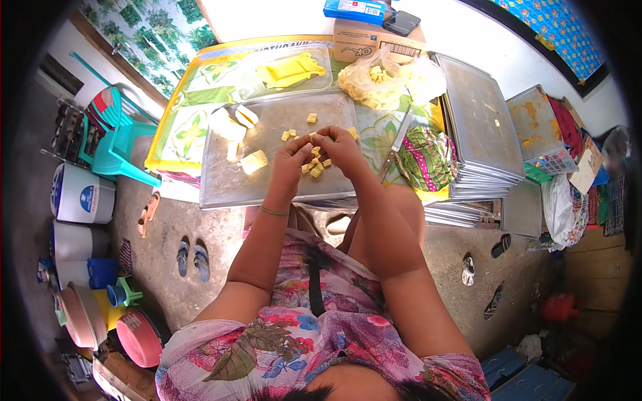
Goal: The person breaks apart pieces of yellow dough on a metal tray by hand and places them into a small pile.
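Note:
Over the metal tray [221, 175], my left hand [290, 166] and my right hand [341, 151] meet at the fingertips. Both are closed in a pinch, with a small yellow piece [312, 136] showing between them; the fingers hide most of it. Under and around them lie several small yellow cubes [315, 171], and one cube [312, 117] sits apart, farther back. Larger pale yellow blocks [254, 162] rest on the tray's left side. To the right of the tray, a knife [399, 139] lies on the tablecloth beside a green patterned cloth bundle [428, 158].
Behind the tray stands a clear plastic container [251, 83] with yellow cloth-like things inside. A plastic bag [361, 85] of yellow cubes sits near a cardboard box [348, 43]. Stacked metal trays [478, 110] rise at right; a teal chair [120, 150] is at left.

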`<state>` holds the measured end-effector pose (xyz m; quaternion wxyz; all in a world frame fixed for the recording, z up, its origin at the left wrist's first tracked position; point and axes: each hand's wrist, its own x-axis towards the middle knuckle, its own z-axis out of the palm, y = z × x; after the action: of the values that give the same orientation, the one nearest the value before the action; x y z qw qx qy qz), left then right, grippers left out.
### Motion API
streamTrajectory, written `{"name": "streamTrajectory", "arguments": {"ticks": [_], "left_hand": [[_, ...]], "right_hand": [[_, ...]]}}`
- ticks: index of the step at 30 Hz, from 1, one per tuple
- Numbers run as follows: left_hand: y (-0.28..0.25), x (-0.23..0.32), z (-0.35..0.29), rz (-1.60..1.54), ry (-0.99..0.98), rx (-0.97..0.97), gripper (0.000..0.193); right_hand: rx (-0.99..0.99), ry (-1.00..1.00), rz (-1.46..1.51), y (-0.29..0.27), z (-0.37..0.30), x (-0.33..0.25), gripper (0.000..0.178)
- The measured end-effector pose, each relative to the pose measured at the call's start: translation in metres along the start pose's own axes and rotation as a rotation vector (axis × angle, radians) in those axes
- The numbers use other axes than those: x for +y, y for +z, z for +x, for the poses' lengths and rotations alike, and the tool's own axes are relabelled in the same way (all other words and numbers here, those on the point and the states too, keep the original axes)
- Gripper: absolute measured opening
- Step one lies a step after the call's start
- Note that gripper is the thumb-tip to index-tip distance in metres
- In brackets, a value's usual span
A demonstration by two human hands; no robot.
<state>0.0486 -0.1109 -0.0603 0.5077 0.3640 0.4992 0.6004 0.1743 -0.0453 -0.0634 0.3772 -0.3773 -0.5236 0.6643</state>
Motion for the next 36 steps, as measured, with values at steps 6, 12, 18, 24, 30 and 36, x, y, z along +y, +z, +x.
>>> {"name": "streamTrajectory", "arguments": {"ticks": [6,12,18,24,30,36], "left_hand": [[0.001,0.003,-0.003,0.026,-0.008,0.061,0.028],[-0.003,0.002,0.000,0.003,0.023,0.042,0.023],[-0.020,-0.012,0.013,0.123,0.029,0.096,0.025],[-0.028,-0.009,0.026,0.309,0.059,0.152,0.026],[-0.019,-0.012,0.055,0.607,0.212,0.053,0.025],[-0.011,-0.032,0.077,0.734,0.246,-0.109,0.028]], "right_hand": [[-0.006,0.010,0.011,0.004,0.000,0.002,0.018],[0.055,0.007,0.031,0.010,0.003,0.009,0.018],[0.269,-0.299,-0.329,0.016,0.009,0.034,0.021],[0.241,-0.416,-0.499,0.025,0.006,0.031,0.029],[0.262,-0.472,-0.223,-0.003,0.026,0.031,0.021],[0.442,-0.258,0.116,-0.025,0.020,0.001,0.028]]}}
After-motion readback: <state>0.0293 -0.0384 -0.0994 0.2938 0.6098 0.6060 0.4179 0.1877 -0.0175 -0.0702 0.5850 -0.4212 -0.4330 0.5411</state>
